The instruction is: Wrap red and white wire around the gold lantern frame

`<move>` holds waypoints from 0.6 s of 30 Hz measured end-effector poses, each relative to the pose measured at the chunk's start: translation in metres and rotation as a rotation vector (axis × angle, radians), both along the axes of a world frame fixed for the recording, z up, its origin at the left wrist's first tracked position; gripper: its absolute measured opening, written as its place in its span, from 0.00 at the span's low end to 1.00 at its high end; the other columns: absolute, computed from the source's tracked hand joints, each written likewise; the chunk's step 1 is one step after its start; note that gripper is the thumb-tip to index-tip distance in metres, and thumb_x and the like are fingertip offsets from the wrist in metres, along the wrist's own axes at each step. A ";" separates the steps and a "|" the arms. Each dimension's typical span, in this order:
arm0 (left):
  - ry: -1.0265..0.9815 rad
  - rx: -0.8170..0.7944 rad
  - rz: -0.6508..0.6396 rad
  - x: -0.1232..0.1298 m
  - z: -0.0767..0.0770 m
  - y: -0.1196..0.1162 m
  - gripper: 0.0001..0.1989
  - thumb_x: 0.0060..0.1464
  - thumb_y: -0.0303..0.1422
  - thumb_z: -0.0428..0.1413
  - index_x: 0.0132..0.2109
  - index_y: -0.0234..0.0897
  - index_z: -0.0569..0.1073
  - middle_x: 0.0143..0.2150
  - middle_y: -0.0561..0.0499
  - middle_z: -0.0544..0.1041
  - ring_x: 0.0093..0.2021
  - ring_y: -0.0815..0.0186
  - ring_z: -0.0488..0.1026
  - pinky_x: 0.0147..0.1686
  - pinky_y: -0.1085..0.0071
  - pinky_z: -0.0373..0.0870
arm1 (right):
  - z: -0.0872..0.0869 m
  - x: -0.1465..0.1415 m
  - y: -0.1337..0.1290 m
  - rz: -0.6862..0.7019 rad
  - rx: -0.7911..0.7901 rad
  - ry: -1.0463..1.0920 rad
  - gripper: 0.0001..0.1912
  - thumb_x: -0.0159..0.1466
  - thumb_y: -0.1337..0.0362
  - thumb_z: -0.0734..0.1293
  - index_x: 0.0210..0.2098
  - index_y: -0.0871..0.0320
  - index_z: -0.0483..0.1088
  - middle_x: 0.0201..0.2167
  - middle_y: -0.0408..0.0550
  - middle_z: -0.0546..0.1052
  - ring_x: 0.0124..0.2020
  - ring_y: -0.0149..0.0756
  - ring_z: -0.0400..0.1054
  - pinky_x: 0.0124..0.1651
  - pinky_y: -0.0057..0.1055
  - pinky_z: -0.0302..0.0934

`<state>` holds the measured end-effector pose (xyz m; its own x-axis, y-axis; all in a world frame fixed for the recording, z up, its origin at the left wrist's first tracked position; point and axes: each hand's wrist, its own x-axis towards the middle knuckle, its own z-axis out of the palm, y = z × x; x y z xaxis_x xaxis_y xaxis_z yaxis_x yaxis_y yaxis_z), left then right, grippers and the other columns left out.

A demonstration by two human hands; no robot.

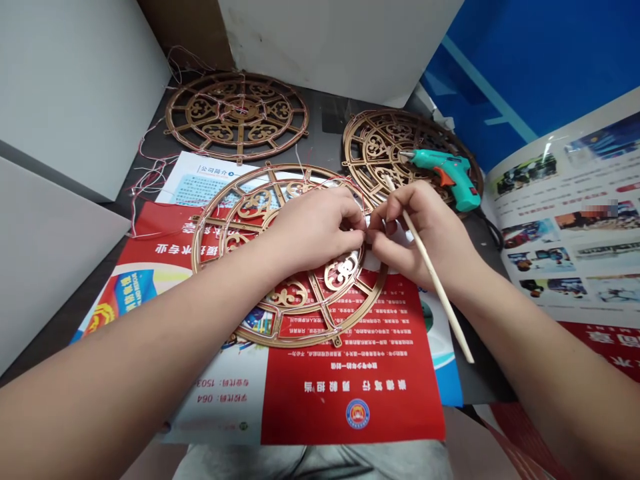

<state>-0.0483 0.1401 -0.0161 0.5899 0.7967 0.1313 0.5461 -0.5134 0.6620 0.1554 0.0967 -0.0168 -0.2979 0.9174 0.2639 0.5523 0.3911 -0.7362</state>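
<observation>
A round bronze-coloured openwork panel with scrollwork lies on red and white printed sheets, thin wires running along its rings. My left hand rests across the panel, thumb and fingers pinched at its right side; what they grip is hidden. My right hand is closed just beyond the right rim, its fingertips almost meeting the left ones. A pale wooden stick is tucked between its fingers, slanting down toward me. Whether the right fingertips also pinch a wire is too small to tell.
Behind lie another round panel and stacked panels, a teal glue gun resting on the stack. Loose wires tangle at the left. An open printed booklet stands at the right; white boards enclose the left and back.
</observation>
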 end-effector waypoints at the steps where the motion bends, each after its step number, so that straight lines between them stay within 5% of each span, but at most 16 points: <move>1: -0.001 0.009 0.001 0.000 0.000 0.000 0.03 0.56 0.30 0.63 0.35 0.39 0.82 0.41 0.50 0.79 0.44 0.60 0.75 0.45 0.63 0.69 | 0.001 -0.001 0.000 -0.006 -0.003 0.001 0.17 0.59 0.68 0.72 0.39 0.51 0.59 0.37 0.43 0.77 0.29 0.33 0.68 0.31 0.35 0.63; 18: -0.043 0.087 -0.023 0.000 -0.004 -0.001 0.04 0.55 0.27 0.61 0.35 0.38 0.82 0.40 0.51 0.79 0.43 0.62 0.75 0.44 0.64 0.69 | 0.000 -0.004 -0.002 -0.062 -0.044 -0.007 0.17 0.58 0.69 0.71 0.40 0.52 0.59 0.37 0.44 0.77 0.31 0.35 0.70 0.32 0.36 0.63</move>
